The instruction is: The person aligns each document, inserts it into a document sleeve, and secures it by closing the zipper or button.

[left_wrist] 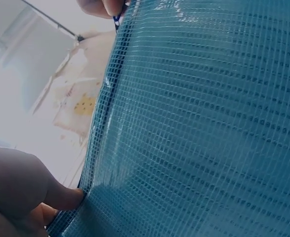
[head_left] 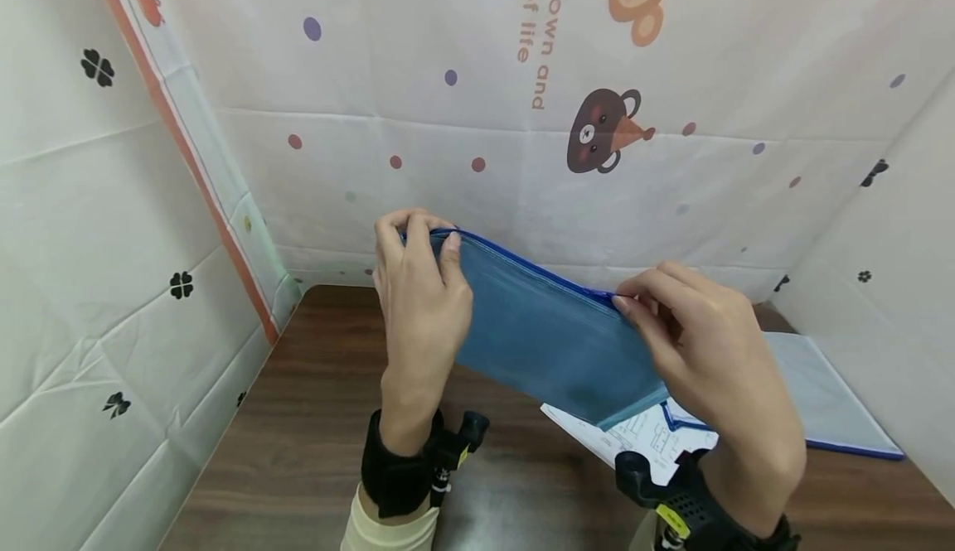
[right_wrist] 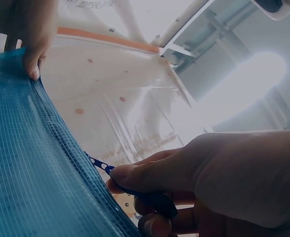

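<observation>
Both wrist straps sit nearest; above the table (head_left: 313, 418), the left hand (head_left: 421, 302) grips the blue mesh pouch (head_left: 548, 344) by its corner, while the right hand (head_left: 709, 352) pinches the zipper pull (right_wrist: 154, 200). A hard tug could jam the zipper or slip the corner free.

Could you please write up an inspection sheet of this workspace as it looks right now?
Surface: dark wood-grain table.
Job's things: blue mesh zip pouch held up off the table.
Clutter: printed paper sheet under the pouch; pale folder with blue edge at right.
Grippers: left hand grips the pouch's top corner; right hand pinches the zipper pull.
Cables: nothing seen.
Surroundings: cartoon-print cloth backdrop on three sides.
</observation>
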